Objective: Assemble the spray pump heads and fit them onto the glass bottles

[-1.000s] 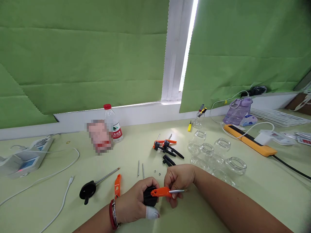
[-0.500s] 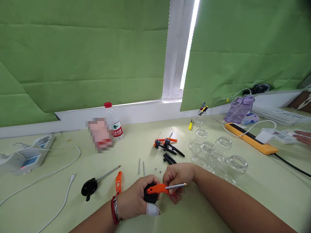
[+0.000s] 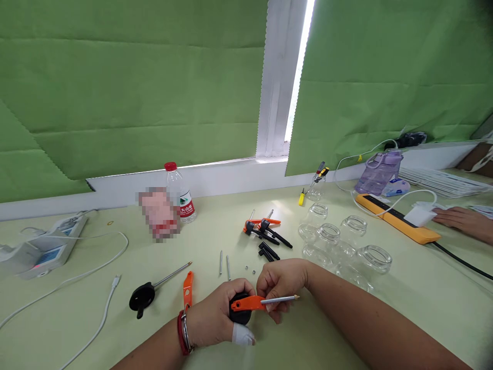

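Observation:
A round black cap (image 3: 243,316) sits in my left hand (image 3: 217,316), whose fingers wrap round it; the thumb has a white wrap. Across the cap lies an orange lever (image 3: 246,303), and a thin metal rod (image 3: 279,299) with a brass-coloured tip points right from it. My right hand (image 3: 283,285) is closed at the lever's right end, its fingertips partly hidden behind the rod. To the left lie another black cap with a rod (image 3: 143,296) and a loose orange lever (image 3: 188,289). Two long screws (image 3: 228,267) and two small nuts (image 3: 253,272) lie beyond my hands.
Black-and-orange assemblies (image 3: 265,228) and black handles (image 3: 268,252) lie mid-table. Several clear jars (image 3: 329,234) stand right, with screwdrivers (image 3: 319,174) in one behind. An orange power strip (image 3: 396,218), a co-worker's hand (image 3: 458,220), a water bottle (image 3: 187,203) and white cables (image 3: 103,308) are around.
The rod and orange lever have shifted slightly right and down in my hands. At the far right, the co-worker's hand has moved left to the white charger.

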